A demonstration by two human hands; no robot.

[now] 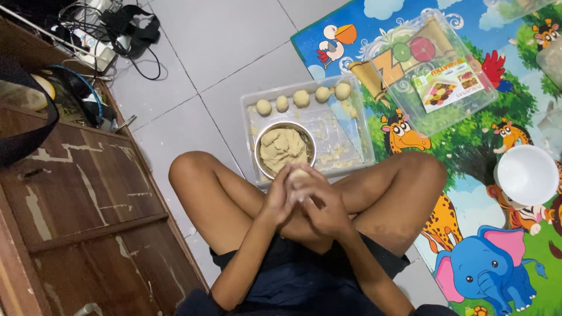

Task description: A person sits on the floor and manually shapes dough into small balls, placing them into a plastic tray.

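Note:
I sit cross-legged on the floor. My left hand [280, 196] and my right hand [322, 202] are pressed together around a pale lump of dough [297, 178], held just above my shins. Right beyond the hands stands a round metal bowl [260, 157] holding a mass of beige dough [283, 147]. The bowl sits inside a shallow clear plastic tray [358, 153]. Along the tray's far edge lies a row of several small dough balls [301, 98]. Dough crumbs are smeared on the tray's right half.
A clear plastic lid with a colourful label [432, 70] lies on a cartoon animal play mat [503, 234] to the right. A white bowl [527, 174] sits at the mat's right side. A worn wooden cabinet [76, 205] stands at left, with cables and a power strip [105, 35] behind it.

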